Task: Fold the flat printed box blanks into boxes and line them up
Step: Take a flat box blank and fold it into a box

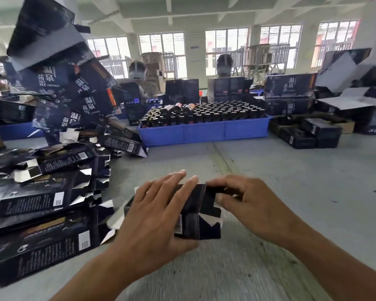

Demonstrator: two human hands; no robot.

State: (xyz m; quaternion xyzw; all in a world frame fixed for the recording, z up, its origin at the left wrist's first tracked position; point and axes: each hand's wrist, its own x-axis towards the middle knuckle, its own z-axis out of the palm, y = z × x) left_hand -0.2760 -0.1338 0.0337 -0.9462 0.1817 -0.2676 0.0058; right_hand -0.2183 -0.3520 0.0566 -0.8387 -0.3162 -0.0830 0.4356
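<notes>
A dark printed box (pixel 199 218) stands half-formed on the grey table, its end flaps loose and white inside. My left hand (pixel 159 211) lies over the box's top and left side, fingers straight, thumb under the near edge. My right hand (pixel 245 200) pinches the far end flap with curled fingers. To the left, several folded dark boxes (pixel 44 203) lie side by side in a row, and more boxes (pixel 70 92) are piled high behind them.
A blue crate (pixel 204 131) full of dark bottles stands across the table. Finished boxes (pixel 289 90) and open cartons (pixel 308 131) sit at the back right. Two people sit behind the crate. Bare grey table surface (pixel 291 170) stretches to the right.
</notes>
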